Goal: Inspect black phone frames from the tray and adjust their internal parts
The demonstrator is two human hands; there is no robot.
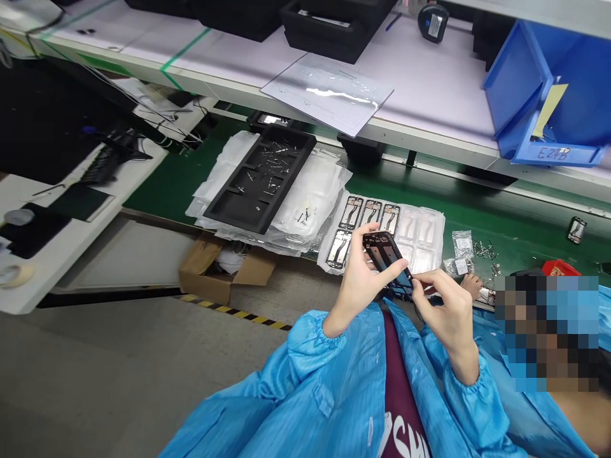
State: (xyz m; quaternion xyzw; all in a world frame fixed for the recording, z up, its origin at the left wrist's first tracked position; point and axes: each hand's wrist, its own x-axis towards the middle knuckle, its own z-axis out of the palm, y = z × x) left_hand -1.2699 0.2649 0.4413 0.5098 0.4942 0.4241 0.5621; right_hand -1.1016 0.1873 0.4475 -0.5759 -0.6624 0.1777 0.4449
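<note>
My left hand (357,277) is closed around a dark phone frame (386,256), thumb along its near side, holding it tilted above the bench edge. At the frame's lower right edge, the fingers of my right hand (447,308) are pinched together. Whether a small part sits between those fingertips cannot be made out. Just behind my hands lies a clear plastic tray (440,236) with several phone frames (371,215) in its left pockets. Further left, a black tray (224,213) of small metal parts rests on stacked clear trays (298,219).
At my right sits a co-worker in blue (506,375), a hand (472,286) near small bags (462,243) and loose parts. A shelf (429,127) above the green bench holds a blue bin (520,89) and black boxes (334,28). A cardboard box (205,270) stands on the floor.
</note>
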